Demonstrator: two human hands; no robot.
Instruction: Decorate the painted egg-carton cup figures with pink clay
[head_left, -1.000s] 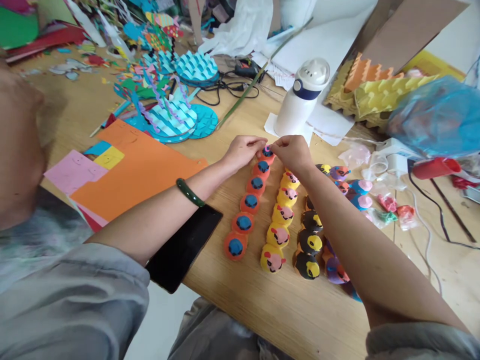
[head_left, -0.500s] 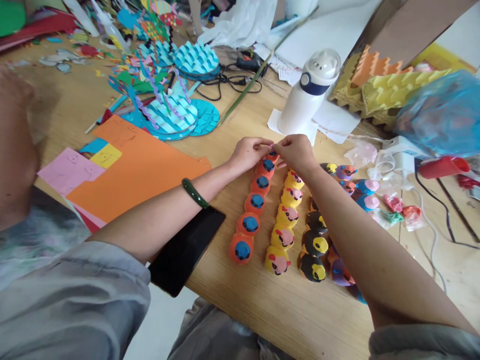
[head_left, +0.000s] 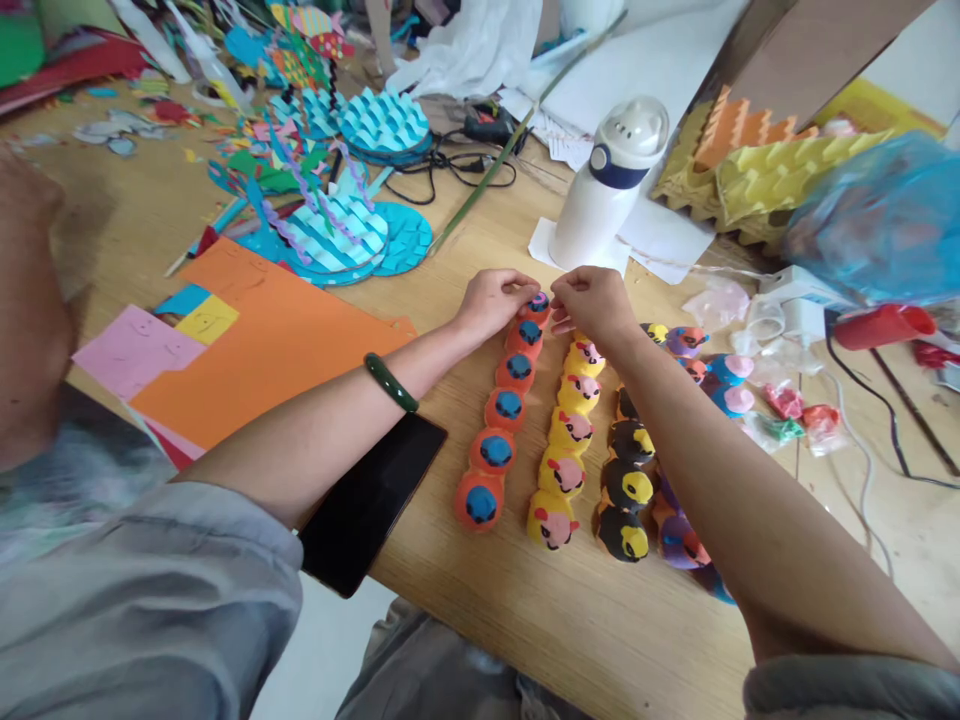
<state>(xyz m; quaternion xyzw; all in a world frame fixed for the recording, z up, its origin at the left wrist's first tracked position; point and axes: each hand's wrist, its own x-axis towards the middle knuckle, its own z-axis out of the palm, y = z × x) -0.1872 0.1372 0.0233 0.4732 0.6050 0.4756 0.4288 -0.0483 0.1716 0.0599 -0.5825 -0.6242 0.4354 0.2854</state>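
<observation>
Six orange domes make one row (head_left: 508, 404) in the head view, running near to far on the table (head_left: 465, 570), left of a yellow row (head_left: 575, 427). Every dome shows a round blue patch (head_left: 480, 501) with black marks; the farthest also bears a pink spot (head_left: 539, 299). At that far end, the left hand (head_left: 495, 300) has thumb and fingers drawn narrow by the dome's left side. The right hand (head_left: 596, 300), also narrow, is just right of it. Whether either grips anything is too small to tell.
</observation>
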